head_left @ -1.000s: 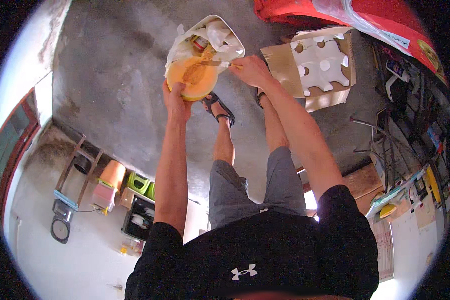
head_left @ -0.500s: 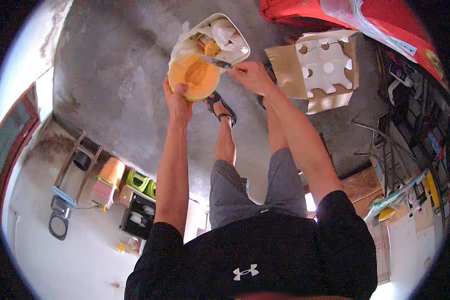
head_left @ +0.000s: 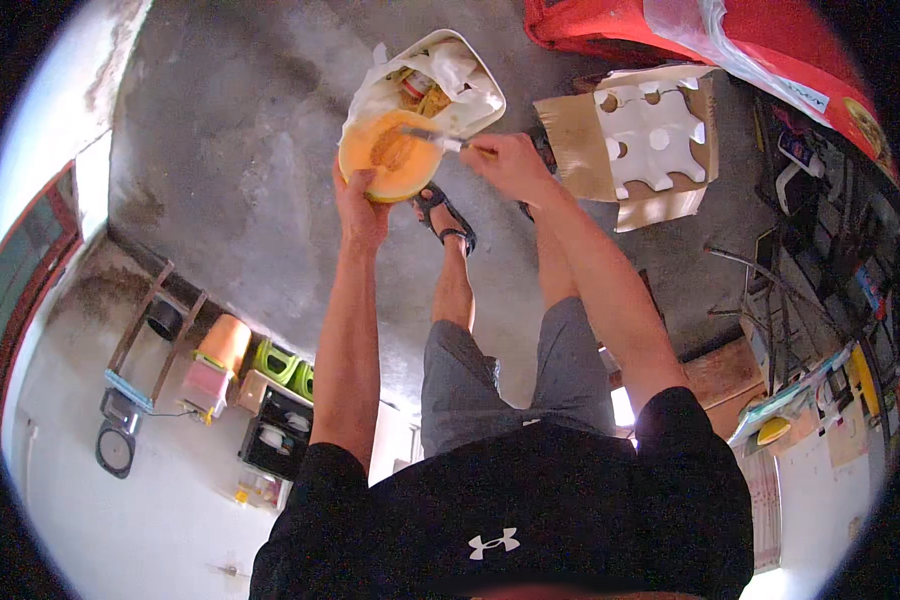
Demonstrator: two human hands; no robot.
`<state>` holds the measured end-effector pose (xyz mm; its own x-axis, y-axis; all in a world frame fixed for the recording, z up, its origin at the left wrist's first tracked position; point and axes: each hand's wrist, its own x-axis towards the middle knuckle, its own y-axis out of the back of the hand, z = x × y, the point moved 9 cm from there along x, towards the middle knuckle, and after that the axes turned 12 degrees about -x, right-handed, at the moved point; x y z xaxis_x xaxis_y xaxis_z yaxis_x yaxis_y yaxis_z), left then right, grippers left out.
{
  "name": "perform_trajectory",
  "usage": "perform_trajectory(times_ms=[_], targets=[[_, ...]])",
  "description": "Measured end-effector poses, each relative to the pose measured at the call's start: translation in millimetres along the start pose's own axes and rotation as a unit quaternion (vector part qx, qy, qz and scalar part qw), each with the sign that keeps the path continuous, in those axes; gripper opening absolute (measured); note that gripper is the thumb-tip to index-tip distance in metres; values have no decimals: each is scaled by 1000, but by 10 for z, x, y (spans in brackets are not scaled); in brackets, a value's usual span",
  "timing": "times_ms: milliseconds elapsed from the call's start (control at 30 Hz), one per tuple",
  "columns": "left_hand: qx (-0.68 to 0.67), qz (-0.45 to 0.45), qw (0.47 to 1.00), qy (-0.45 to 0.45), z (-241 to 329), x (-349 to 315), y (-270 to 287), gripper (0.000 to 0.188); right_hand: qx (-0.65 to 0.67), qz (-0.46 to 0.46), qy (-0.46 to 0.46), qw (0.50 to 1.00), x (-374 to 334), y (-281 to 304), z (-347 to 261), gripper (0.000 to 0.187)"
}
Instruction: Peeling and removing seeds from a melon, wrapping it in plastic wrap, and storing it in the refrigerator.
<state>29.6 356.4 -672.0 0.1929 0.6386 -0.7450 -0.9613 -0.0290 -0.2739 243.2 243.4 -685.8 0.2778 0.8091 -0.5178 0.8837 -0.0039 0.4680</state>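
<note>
My left hand (head_left: pixel 361 205) is closed on the near left side of a halved orange-fleshed melon (head_left: pixel 412 182), with the thumb over the rim. The cut face is turned up, and a hollow with darker stringy pulp shows in its middle. In my right hand (head_left: pixel 515 166) is a knife (head_left: pixel 448 143), its blade pointing left over the melon's hollow. Whether the tip touches the pulp I cannot tell. Just beyond the melon, lower down, stands a white bin (head_left: pixel 497 100) lined with a pale bag, holding orange scraps (head_left: pixel 433 102) and crumpled white wrapping.
An opened cardboard box (head_left: pixel 575 130) with a white moulded insert (head_left: pixel 660 135) lies on the floor to the right. Behind it is a red covered object (head_left: pixel 770 50). Metal frames (head_left: pixel 770 285) crowd the right side. My sandalled foot (head_left: pixel 445 218) is under the melon.
The knife has moved from the melon's far edge toward me, over the hollow. Bright orange pulp that showed beyond the melon now looks lower and duller in the bin. My left hand has barely moved.
</note>
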Motion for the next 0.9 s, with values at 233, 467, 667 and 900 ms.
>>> perform_trajectory(times_ms=[233,467,667,900], targets=[[18,-83,994,74,-8,-5,-255,65,-228,29,126,965,105,579,-584,28],[6,-139,988,61,45,-80,-239,72,-214,-95,60,970,176,518,-617,29],[-18,-179,983,34,121,-81,-249,80,-178,-164,62,968,-94,328,-817,28],[36,-177,983,-21,200,-193,-401,83,-268,-76,57,959,-158,406,-943,25]])
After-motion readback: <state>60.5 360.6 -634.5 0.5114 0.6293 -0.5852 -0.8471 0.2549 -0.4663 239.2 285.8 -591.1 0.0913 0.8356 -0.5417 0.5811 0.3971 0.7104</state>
